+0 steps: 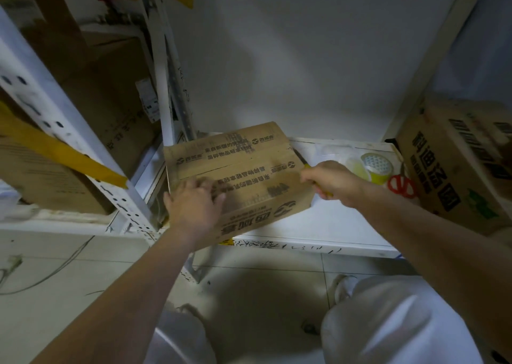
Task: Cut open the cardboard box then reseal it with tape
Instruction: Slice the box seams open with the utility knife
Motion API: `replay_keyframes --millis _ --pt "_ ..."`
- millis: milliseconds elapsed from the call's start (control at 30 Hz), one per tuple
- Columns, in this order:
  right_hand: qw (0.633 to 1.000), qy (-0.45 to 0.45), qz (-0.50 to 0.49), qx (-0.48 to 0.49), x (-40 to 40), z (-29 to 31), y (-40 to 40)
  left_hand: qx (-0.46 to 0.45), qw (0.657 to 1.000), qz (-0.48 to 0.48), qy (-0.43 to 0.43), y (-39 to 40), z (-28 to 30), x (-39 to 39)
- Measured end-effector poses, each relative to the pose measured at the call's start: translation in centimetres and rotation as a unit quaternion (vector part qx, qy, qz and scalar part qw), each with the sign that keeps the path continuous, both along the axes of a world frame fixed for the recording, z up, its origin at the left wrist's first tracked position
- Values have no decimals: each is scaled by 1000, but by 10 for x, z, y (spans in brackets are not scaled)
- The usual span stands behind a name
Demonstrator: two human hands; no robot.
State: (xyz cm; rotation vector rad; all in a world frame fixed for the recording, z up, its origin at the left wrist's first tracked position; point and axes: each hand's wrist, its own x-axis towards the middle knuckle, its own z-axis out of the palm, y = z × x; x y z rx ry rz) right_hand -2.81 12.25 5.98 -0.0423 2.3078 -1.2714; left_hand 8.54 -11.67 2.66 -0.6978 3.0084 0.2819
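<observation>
Your left hand (194, 205) lies flat, fingers spread, on the brown cardboard box (238, 175) on the white shelf (332, 225). Your right hand (329, 179), at the box's right edge, grips a yellow-handled knife (322, 190); the glossy tape roll (378, 168) sits just beyond it.

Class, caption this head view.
Left hand steadies cardboard box; right hand grips a yellow-handled cutter.

Your arms are bare to above the elbow, no sleeves showing. You wear pale white trousers (388, 322) and a white shoe (345, 287), just above the right knee.
</observation>
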Motion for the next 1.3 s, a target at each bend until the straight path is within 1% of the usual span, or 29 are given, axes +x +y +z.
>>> replay_keyframes --millis 67,100,133,200,267,333,400,500,567,667,700,733,800,833,867,967,1067,1167,1300 --pt "999 31 2 7 16 -5 -13 40 993 113 -13 -13 -1 11" --pt "999 45 3 15 22 -11 -18 76 986 144 -27 -17 -2 13" --pt "998 51 12 17 28 -16 -24 109 981 156 -38 -20 -3 19" --pt "998 58 32 23 35 -25 -34 142 980 137 -24 -20 -5 25" --pt "997 62 44 32 37 -29 -41 127 984 128 2 -16 -3 29" --pt "995 67 67 29 36 -29 -43 139 982 123 15 -5 1 30" --pt "993 72 89 23 32 -27 -45 193 975 111 26 9 2 30" --pt "988 103 109 45 26 -22 -43 305 948 78 55 26 -3 28" --pt "983 128 113 70 24 -19 -39 326 941 63 73 29 -6 27" --pt "964 170 146 143 30 -18 -26 318 942 48 94 24 -13 26" --pt "953 184 166 174 34 -17 -23 295 949 39 99 21 -17 24" --pt "940 200 187 205 38 -16 -19 249 963 26 100 20 -20 23" --pt "904 242 232 266 49 -14 -14 122 989 0 86 18 -23 21" --pt "884 266 251 292 54 -14 -12 78 994 -15 76 19 -22 20" --pt "866 288 267 310 59 -14 -12 61 996 -32 65 19 -22 19" --pt "826 326 300 350 75 -14 -13 91 993 -63 30 16 -27 13" --pt "799 329 325 385 88 -11 -17 112 992 -59 19 14 -30 12" --pt "794 320 325 401 95 -10 -21 124 991 -51 25 16 -29 12" --pt "807 303 315 396 98 -12 -29 137 989 -49 23 16 -27 13"
